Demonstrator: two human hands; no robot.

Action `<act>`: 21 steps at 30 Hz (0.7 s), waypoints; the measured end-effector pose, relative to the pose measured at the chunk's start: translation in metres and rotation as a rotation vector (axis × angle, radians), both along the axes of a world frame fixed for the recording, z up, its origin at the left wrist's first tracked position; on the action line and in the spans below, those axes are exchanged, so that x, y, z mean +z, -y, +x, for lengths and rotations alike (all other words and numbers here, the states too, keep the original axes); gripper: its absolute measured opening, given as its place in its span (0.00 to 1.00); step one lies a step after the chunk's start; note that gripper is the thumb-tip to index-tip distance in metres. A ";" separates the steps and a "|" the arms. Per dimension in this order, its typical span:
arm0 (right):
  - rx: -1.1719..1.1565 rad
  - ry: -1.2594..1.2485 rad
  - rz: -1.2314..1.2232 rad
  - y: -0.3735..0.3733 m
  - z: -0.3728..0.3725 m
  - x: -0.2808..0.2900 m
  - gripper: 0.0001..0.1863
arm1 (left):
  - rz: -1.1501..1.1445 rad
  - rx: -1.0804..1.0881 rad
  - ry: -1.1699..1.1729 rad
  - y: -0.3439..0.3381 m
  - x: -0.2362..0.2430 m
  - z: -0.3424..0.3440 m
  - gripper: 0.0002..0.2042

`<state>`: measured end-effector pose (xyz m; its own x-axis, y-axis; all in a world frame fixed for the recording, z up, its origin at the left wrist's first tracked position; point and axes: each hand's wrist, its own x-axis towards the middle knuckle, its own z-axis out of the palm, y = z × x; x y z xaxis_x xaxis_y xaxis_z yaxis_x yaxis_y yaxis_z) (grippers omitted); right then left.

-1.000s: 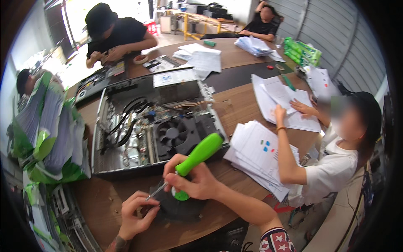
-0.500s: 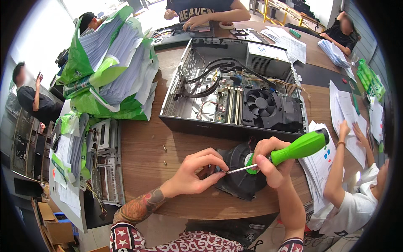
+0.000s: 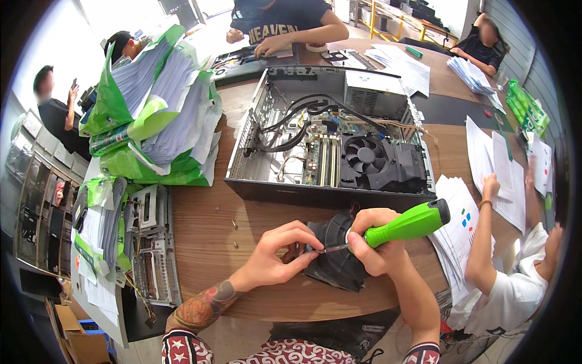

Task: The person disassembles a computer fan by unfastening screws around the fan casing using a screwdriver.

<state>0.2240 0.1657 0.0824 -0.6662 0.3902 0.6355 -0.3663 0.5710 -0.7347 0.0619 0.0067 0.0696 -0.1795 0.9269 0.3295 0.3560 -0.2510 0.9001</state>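
My right hand is wrapped round a screwdriver with a green handle and black end cap. Its thin metal shaft points left, and the tip meets the fingertips of my left hand. Thumb and forefinger there are pinched together; whatever lies between them is too small to name. Under both hands a black plastic fan or blower unit lies on the table, partly covered by my right hand. Two small screws, an upper screw and a lower screw, lie on the wood to the left.
An opened computer case with a black cooling fan stands just beyond my hands. Paper stacks in green wrapping and a metal frame are at left. Loose papers lie at right, where another person's arm reaches in.
The whole view has shifted slightly. My right hand and the screwdriver have moved a little left, nearer the left fingertips. My left hand keeps its pinch.
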 end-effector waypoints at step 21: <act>-0.020 -0.004 0.133 -0.002 0.000 0.004 0.08 | -0.057 -0.002 0.061 0.000 -0.002 -0.002 0.09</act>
